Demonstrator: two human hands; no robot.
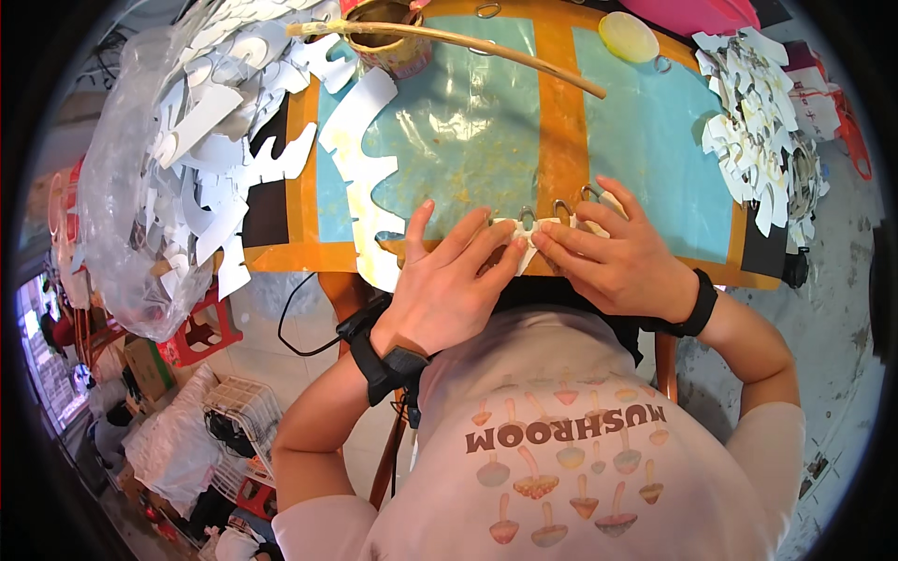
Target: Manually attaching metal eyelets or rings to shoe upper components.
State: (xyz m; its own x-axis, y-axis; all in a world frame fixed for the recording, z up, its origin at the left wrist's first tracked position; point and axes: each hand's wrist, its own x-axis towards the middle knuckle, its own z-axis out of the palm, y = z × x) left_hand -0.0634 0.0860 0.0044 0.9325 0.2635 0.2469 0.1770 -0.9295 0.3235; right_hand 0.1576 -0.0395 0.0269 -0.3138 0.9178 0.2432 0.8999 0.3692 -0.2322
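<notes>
Both my hands work at the table's near edge on a white toothed piece of sheet material (531, 245), mostly hidden by my fingers. My left hand (449, 271) pinches its left part between thumb and forefinger, the little finger raised. My right hand (629, 257) grips its right part, thumb close to the left thumb. Metal rings stick up along the far edge of the piece, including a ring (561, 207) beside my right fingers. Left of my left hand lies a long white notched strip (351, 154) with yellowish smears that look like glue.
A heap of white cut pieces (210, 122) lies at the left by a clear plastic bag (126, 206). More smeared pieces (748, 122) pile up at the right. A stick (486, 47) rests across a tub (398, 58). A yellow lid (628, 37) lies at the back.
</notes>
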